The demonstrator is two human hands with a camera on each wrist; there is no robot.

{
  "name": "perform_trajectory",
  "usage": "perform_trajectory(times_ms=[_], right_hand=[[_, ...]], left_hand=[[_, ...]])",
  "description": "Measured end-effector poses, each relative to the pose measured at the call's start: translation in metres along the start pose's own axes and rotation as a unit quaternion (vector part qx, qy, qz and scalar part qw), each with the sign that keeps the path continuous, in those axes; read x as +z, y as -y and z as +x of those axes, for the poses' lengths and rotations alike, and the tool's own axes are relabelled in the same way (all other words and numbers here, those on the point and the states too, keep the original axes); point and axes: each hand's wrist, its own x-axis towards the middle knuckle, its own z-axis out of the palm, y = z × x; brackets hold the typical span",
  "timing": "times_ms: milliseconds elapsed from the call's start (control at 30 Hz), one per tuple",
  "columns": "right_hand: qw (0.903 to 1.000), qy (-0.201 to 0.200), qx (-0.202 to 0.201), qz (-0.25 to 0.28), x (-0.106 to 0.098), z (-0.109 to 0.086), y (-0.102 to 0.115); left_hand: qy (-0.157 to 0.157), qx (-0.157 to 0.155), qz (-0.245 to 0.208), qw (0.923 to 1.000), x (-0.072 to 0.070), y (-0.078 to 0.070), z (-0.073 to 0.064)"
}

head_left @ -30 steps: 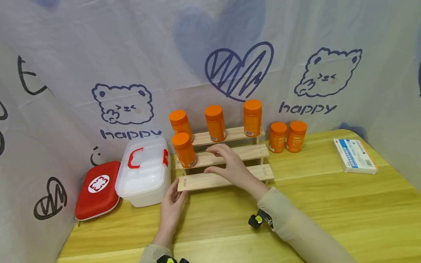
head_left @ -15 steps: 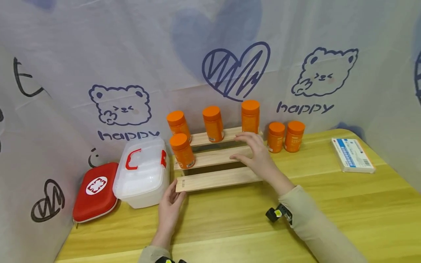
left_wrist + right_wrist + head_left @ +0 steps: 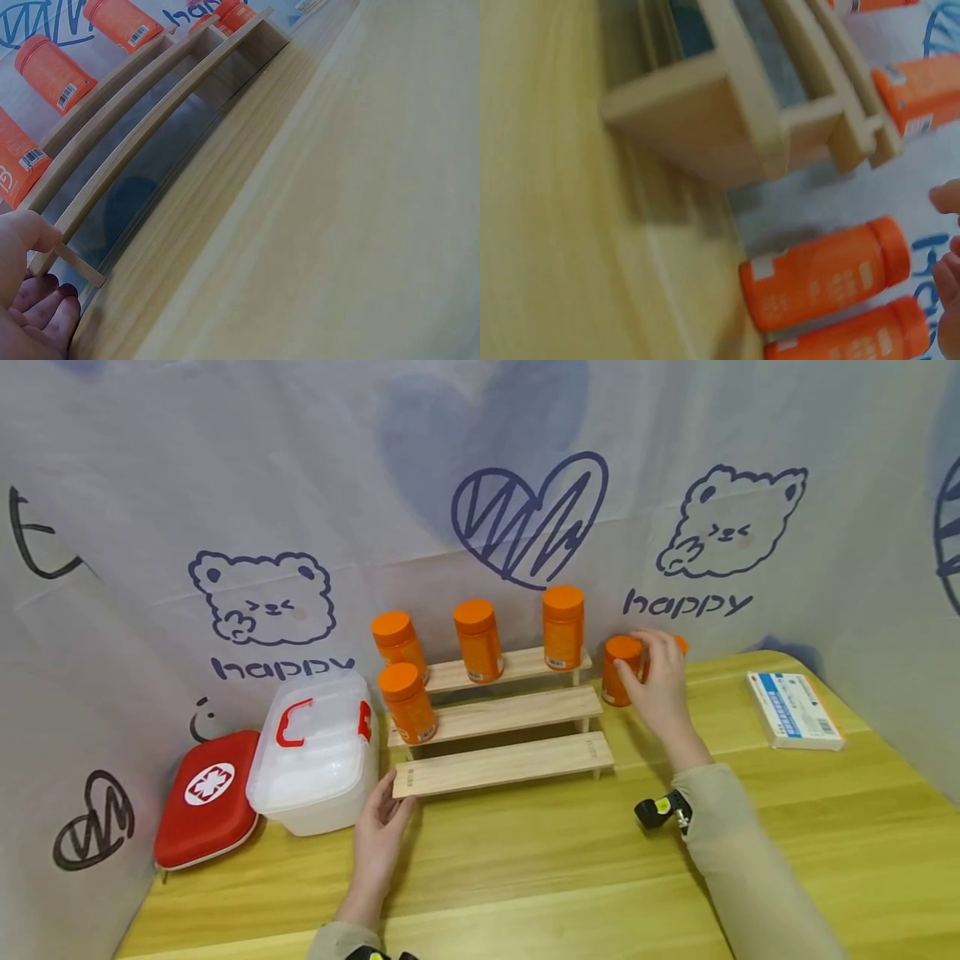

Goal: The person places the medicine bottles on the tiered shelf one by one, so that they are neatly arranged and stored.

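A three-step wooden display rack [image 3: 502,766] stands on the table, and my left hand [image 3: 378,839] holds the left end of its lowest step. In the left wrist view the thumb [image 3: 34,231] lies on that end, with the other fingers curled below it. My right hand [image 3: 662,693] is at two orange bottles right of the rack, fingers curved and spread. It partly hides the nearer bottle [image 3: 618,687] and most of the other bottle [image 3: 681,644]. In the right wrist view the fingertips [image 3: 946,196] are apart from the bottle caps.
Three orange bottles line the top step, including a middle bottle [image 3: 480,643]; another bottle [image 3: 408,706] stands on the middle step's left end. Left are a clear lidded box [image 3: 318,760] and a red first-aid case [image 3: 210,810]. A medicine box [image 3: 795,710] lies right.
My right hand has moved right, from over the rack's middle past its right end to the two bottles. The left hand stays at the rack. The head view has shifted slightly.
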Motion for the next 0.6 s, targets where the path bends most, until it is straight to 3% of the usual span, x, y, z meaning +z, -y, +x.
perform_trajectory(times_ms=[233, 600], right_hand=[[0.9961, 0.073, 0.033, -0.037, 0.001, -0.002, -0.019], [0.9840, 0.150, 0.022, -0.094, 0.003, -0.006, -0.024]], left_hand=[[0.001, -0.005, 0.000, 1.0000, -0.001, -0.002, 0.000], [0.006, -0.006, 0.003, 1.0000, 0.000, -0.001, 0.000]])
